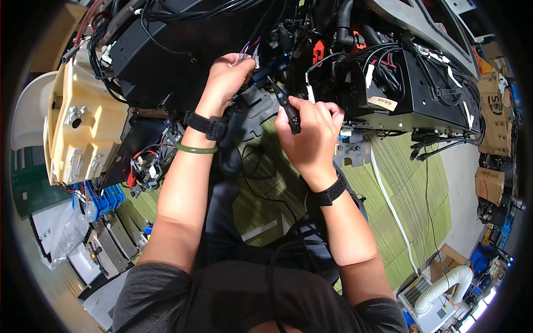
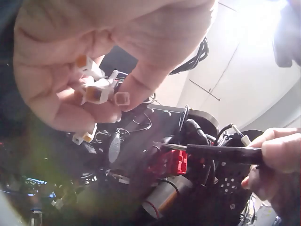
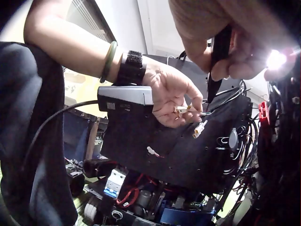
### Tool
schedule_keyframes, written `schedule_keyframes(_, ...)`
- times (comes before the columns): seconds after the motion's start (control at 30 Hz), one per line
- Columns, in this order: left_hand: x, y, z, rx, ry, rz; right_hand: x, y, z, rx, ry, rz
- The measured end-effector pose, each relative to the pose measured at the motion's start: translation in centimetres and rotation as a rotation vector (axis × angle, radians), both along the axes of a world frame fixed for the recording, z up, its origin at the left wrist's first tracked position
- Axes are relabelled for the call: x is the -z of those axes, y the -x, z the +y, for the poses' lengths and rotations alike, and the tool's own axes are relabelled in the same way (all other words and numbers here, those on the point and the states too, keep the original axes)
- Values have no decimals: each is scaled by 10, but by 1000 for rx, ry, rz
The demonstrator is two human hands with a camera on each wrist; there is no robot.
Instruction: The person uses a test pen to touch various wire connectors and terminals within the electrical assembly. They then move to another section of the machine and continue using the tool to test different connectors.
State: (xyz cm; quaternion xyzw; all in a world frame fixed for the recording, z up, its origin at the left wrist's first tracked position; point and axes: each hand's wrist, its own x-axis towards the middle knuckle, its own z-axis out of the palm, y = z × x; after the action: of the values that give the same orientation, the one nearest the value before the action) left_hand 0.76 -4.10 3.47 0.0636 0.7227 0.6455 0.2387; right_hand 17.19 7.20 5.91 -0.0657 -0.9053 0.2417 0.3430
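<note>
My left hand [image 1: 226, 83] holds a few small white wire connectors [image 2: 97, 93], some with orange-brown inserts, in its curled fingers. Thin wires run from them, and one more white connector [image 3: 199, 129] hangs just below the fingertips in the right wrist view. My right hand [image 1: 312, 136] grips a black pen-shaped tool [image 2: 223, 153] between thumb and fingers. Its thin metal tip points toward the left hand and stands apart from the connectors in the left wrist view. Behind both hands lies a dark panel [image 3: 178, 146] of the machine.
A black box [image 1: 438, 105] with bundled cables sits at the right, red connectors [image 1: 318, 53] beside it. On the left stands a yellowish tank [image 1: 83, 122]. Green matting [image 1: 413, 194] covers the floor. A loose white connector [image 3: 152, 151] shows against the panel, above a breaker [image 3: 114, 182].
</note>
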Motion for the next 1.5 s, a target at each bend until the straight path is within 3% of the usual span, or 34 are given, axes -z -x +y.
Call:
schedule_keyframes(0.23, 9, 3, 11, -74, 173, 125, 0, -2, 1, 15, 3, -12)
schedule_keyframes(0.47, 8, 4, 19, -42, 97, 13, 2, -2, 3, 21, -3, -12)
schedule_keyframes(0.53, 1, -1, 24, -160, 1, -10, 3, -3, 4, 31, 6, -7)
schedule_keyframes(0.63, -1, -1, 25, -179, 22, 25, 1, -4, 5, 42, -4, -5)
schedule_keyframes(0.97, 50, 20, 30, -236, 93, 232, 0, -5, 6, 40, 10, -2)
schedule_keyframes(1.2, 58, 18, 43, -168, -51, 97, 1, -6, 12, 51, -2, 10)
schedule_keyframes(1.5, 57, 16, 60, -292, -37, 44, 3, -9, 15, 35, 23, -23)
